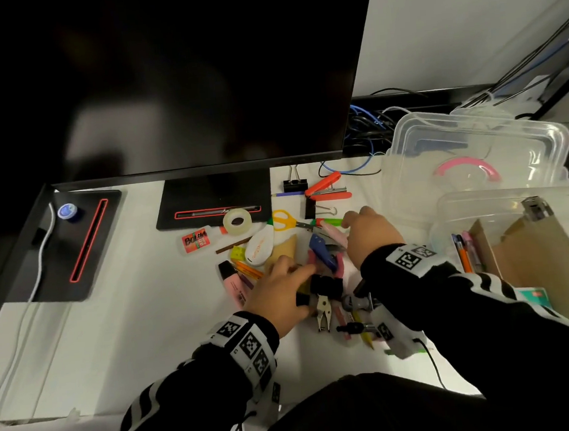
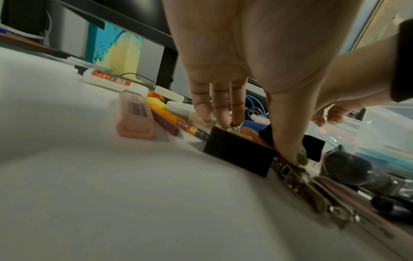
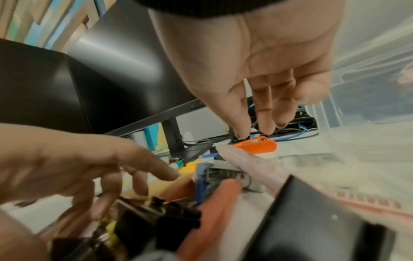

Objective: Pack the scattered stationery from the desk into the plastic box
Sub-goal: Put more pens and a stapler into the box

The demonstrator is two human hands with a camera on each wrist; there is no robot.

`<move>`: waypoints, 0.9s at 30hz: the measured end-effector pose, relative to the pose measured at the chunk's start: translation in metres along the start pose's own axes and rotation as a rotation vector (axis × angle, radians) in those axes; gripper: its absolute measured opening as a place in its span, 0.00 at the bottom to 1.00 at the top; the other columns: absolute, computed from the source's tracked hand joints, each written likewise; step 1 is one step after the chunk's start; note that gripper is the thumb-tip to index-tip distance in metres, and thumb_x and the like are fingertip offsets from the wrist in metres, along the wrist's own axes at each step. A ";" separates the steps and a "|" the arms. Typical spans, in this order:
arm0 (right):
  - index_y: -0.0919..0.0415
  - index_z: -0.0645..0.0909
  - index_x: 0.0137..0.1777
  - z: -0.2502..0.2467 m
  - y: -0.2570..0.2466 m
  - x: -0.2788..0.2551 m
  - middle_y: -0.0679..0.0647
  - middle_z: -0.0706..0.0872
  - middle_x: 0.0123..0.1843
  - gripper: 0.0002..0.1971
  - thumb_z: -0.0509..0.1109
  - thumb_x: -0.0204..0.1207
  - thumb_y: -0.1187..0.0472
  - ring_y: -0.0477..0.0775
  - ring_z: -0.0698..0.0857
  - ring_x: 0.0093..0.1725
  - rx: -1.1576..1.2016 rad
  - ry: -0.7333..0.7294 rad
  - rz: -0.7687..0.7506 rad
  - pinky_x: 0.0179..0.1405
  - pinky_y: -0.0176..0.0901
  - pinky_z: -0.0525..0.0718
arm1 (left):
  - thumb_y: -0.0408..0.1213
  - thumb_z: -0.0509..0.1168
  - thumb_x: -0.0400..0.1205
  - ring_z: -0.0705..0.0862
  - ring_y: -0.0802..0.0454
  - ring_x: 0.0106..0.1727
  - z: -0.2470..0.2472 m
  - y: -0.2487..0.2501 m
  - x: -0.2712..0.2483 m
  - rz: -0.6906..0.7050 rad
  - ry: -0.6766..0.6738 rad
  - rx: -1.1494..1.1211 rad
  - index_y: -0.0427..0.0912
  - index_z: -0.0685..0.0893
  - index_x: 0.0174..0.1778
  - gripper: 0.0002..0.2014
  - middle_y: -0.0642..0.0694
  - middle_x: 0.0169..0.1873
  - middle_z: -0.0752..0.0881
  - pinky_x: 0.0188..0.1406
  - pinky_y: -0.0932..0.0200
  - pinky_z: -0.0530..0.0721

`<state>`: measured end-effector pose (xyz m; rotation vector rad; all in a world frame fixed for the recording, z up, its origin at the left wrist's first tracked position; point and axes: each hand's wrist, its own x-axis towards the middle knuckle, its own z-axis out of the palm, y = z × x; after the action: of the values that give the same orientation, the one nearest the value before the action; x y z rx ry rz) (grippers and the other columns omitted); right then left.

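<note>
We have barely begun: a few pens (image 1: 465, 254) stand in the plastic box (image 1: 447, 208) at three o'clock. Our left hand (image 1: 279, 294) pinches a black binder clip (image 2: 236, 155); our right hand (image 1: 371, 238) hovers released over the heap.

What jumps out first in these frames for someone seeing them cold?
The heap of mixed stationery in the middle of the white desk, with both hands in it: the left hand has its fingers down at a black binder clip, and the right hand reaches over the pile, fingers extended. Next, the clear plastic box at the right, already holding a few pens, its lid behind it.
</note>
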<state>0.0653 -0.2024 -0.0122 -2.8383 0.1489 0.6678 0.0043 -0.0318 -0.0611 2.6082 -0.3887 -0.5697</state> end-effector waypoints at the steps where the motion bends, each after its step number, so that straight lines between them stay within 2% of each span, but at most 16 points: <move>1: 0.57 0.73 0.69 -0.003 0.000 0.003 0.58 0.72 0.64 0.22 0.66 0.74 0.68 0.60 0.79 0.62 0.000 -0.002 -0.002 0.62 0.52 0.81 | 0.44 0.69 0.75 0.67 0.49 0.68 0.000 0.000 0.001 0.010 -0.009 0.019 0.57 0.69 0.72 0.29 0.50 0.65 0.67 0.66 0.50 0.76; 5: 0.50 0.76 0.68 0.001 -0.004 0.007 0.56 0.71 0.64 0.22 0.67 0.74 0.67 0.58 0.79 0.61 -0.018 -0.047 -0.102 0.62 0.48 0.81 | 0.46 0.67 0.77 0.66 0.48 0.68 -0.001 0.000 0.005 0.017 -0.041 0.077 0.55 0.74 0.68 0.23 0.50 0.64 0.67 0.66 0.50 0.74; 9: 0.55 0.76 0.61 0.004 -0.013 -0.005 0.55 0.78 0.59 0.14 0.65 0.78 0.52 0.58 0.81 0.57 -0.010 0.000 -0.198 0.52 0.45 0.79 | 0.43 0.66 0.78 0.66 0.48 0.68 -0.004 -0.001 0.007 0.026 -0.043 0.098 0.51 0.74 0.68 0.21 0.49 0.66 0.67 0.65 0.52 0.74; 12: 0.59 0.74 0.61 0.008 -0.018 -0.013 0.57 0.82 0.58 0.15 0.62 0.80 0.50 0.58 0.82 0.58 -0.110 -0.086 -0.235 0.51 0.44 0.77 | 0.40 0.64 0.79 0.67 0.48 0.68 -0.005 -0.003 0.008 0.032 -0.036 0.111 0.50 0.74 0.69 0.21 0.48 0.66 0.68 0.65 0.53 0.74; 16: 0.61 0.74 0.65 0.015 -0.019 -0.006 0.60 0.82 0.62 0.15 0.60 0.82 0.57 0.60 0.81 0.61 -0.066 -0.093 -0.145 0.55 0.46 0.79 | 0.37 0.63 0.79 0.67 0.47 0.67 -0.003 -0.005 0.010 0.036 -0.039 0.107 0.48 0.74 0.68 0.20 0.48 0.65 0.69 0.64 0.52 0.74; 19: 0.61 0.78 0.64 0.018 -0.018 0.002 0.60 0.83 0.62 0.15 0.61 0.81 0.57 0.59 0.82 0.61 0.001 -0.120 -0.046 0.57 0.44 0.79 | 0.37 0.63 0.79 0.69 0.47 0.65 -0.003 -0.006 0.012 0.041 -0.033 0.105 0.48 0.75 0.65 0.18 0.48 0.63 0.70 0.62 0.51 0.75; 22: 0.62 0.80 0.63 0.018 -0.016 0.005 0.60 0.84 0.60 0.17 0.63 0.79 0.54 0.59 0.83 0.59 0.003 -0.147 -0.029 0.55 0.43 0.80 | 0.36 0.62 0.79 0.69 0.48 0.65 -0.003 -0.004 0.012 0.049 -0.035 0.078 0.47 0.76 0.65 0.17 0.49 0.62 0.72 0.61 0.54 0.75; 25: 0.64 0.79 0.64 0.020 -0.016 0.006 0.61 0.84 0.60 0.19 0.64 0.80 0.52 0.60 0.83 0.60 -0.033 -0.220 -0.033 0.57 0.45 0.79 | 0.35 0.62 0.79 0.69 0.48 0.65 -0.004 -0.002 0.011 0.044 -0.041 0.054 0.48 0.76 0.65 0.18 0.49 0.62 0.72 0.62 0.52 0.76; 27: 0.64 0.81 0.55 0.025 -0.015 0.008 0.63 0.84 0.53 0.18 0.60 0.82 0.49 0.61 0.83 0.52 -0.014 -0.198 -0.012 0.51 0.45 0.78 | 0.35 0.62 0.79 0.70 0.49 0.65 -0.004 -0.002 0.010 0.040 -0.051 0.043 0.49 0.76 0.64 0.17 0.49 0.62 0.73 0.62 0.51 0.76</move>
<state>0.0643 -0.1827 -0.0351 -2.7632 0.0939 0.9449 0.0152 -0.0327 -0.0619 2.6246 -0.4730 -0.6221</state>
